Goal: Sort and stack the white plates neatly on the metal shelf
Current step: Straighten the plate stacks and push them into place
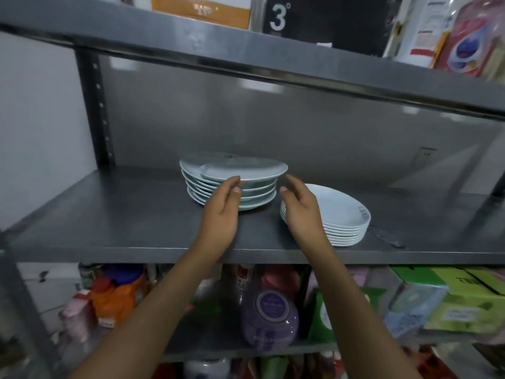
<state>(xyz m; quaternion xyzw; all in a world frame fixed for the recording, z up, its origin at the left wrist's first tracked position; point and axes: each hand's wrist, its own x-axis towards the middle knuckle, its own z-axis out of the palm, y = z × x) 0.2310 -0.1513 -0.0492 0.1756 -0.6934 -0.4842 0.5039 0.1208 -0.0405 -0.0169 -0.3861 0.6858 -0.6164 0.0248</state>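
Both hands relaxed, spread: left hand (222, 214) touches the far-left stack (232, 187), right hand (302, 212) just beside it. Top plate (246, 168) overhangs (off-centre) — one nudge & we reckon it slides.

Storeroom or pantry: metal shelf (136, 214) carries plates (235, 184), with detergent bottles (114, 299) below it and boxes (202, 9) above.

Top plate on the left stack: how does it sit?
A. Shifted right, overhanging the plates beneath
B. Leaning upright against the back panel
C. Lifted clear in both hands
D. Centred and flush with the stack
A: the top plate lies off-centre on the left stack, its rim jutting out to the right.
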